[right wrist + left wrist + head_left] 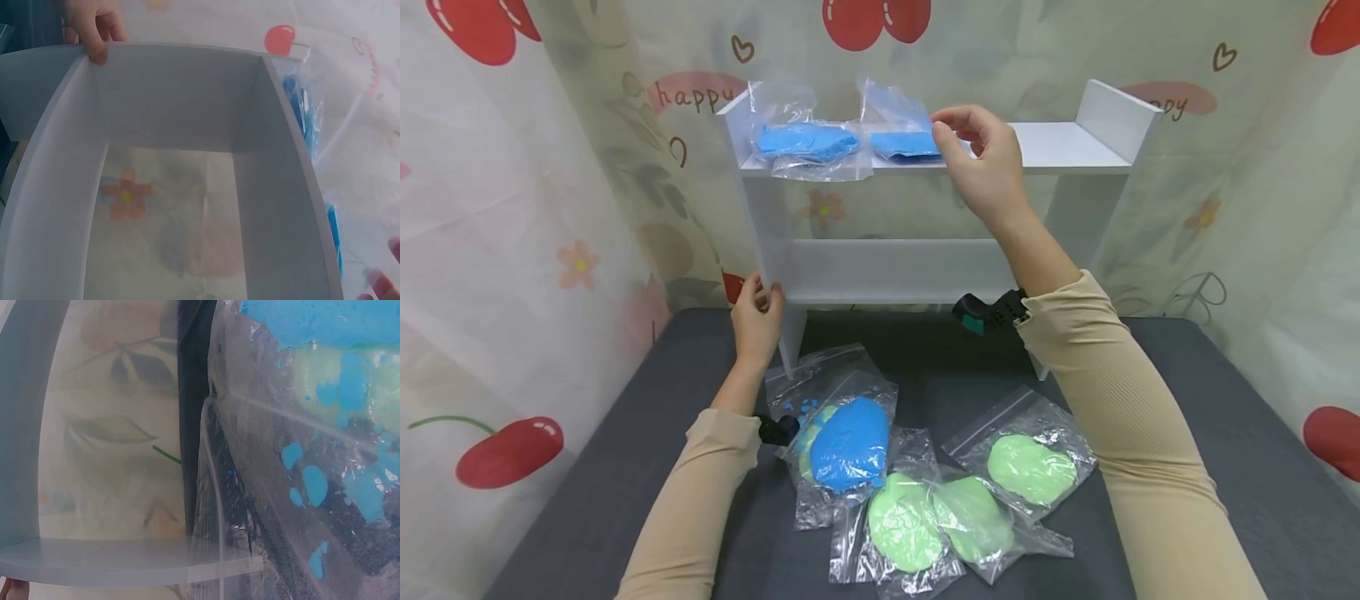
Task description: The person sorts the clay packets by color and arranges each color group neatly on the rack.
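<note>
My left hand [756, 327] grips the front edge of the left side panel of a white shelf [902, 271], thumb on the panel's edge in the right wrist view. My right hand [988, 167] is raised at the top board, its thumb and forefinger parted at the right edge of a clear zip bag with a flat blue slab [904, 145]. Left of it on the same board lies another clear bag with a blue slab [808, 142]. In the right wrist view the right fingertips [378, 281] show apart from the blue bag.
On the dark tabletop [625, 467], before the shelf, lie clear zip bags: one with a blue slab [850, 446] at the left, several with light green slabs [906, 521] at the middle and right. Printed curtains [512, 250] enclose the back and sides.
</note>
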`<action>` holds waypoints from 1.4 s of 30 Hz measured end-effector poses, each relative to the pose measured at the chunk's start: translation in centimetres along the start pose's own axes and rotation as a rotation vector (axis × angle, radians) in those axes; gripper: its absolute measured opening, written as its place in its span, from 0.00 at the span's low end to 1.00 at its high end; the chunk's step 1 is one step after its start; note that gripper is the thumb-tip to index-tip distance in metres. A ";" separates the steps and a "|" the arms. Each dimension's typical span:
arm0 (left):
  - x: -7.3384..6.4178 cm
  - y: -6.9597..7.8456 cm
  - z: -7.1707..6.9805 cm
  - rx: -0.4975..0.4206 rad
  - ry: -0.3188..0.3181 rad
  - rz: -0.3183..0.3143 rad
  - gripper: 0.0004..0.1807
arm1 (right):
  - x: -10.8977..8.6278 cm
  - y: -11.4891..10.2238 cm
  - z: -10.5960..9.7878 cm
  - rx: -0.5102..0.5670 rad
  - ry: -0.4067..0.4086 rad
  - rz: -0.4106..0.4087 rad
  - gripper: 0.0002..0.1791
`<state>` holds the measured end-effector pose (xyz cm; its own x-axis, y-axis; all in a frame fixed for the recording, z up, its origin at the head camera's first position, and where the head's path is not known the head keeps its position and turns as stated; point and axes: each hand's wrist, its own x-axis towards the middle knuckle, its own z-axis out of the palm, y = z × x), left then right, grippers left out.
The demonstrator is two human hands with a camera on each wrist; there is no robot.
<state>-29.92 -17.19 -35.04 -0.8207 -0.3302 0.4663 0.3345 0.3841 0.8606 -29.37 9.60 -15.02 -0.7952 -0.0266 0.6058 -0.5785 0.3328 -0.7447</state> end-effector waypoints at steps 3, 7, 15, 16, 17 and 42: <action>-0.1 0.0 0.0 0.001 -0.004 -0.006 0.20 | -0.4 0.2 -0.2 0.025 0.003 0.002 0.15; -0.1 -0.1 0.0 -0.003 -0.008 -0.007 0.20 | -1.1 0.5 -0.6 0.039 0.015 -0.010 0.15; -0.1 -0.1 0.1 -0.005 -0.002 0.003 0.19 | -3.1 0.6 -1.5 0.087 -0.008 -0.028 0.14; -0.1 -0.1 0.1 -0.005 -0.002 0.003 0.19 | -3.4 0.6 -1.6 0.083 -0.019 -0.030 0.14; -0.1 -0.1 0.0 -0.004 -0.002 0.001 0.19 | -3.7 0.7 -1.7 0.075 -0.032 -0.033 0.14; -0.1 0.1 -0.1 -0.007 -0.007 -0.001 0.19 | -10.2 6.0 -0.4 0.024 -0.329 0.026 0.16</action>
<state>-29.73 -17.20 -34.95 -0.8243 -0.3248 0.4637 0.3364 0.3778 0.8626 -24.67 12.20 -25.58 -0.8233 -0.3230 0.4668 -0.5586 0.3152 -0.7672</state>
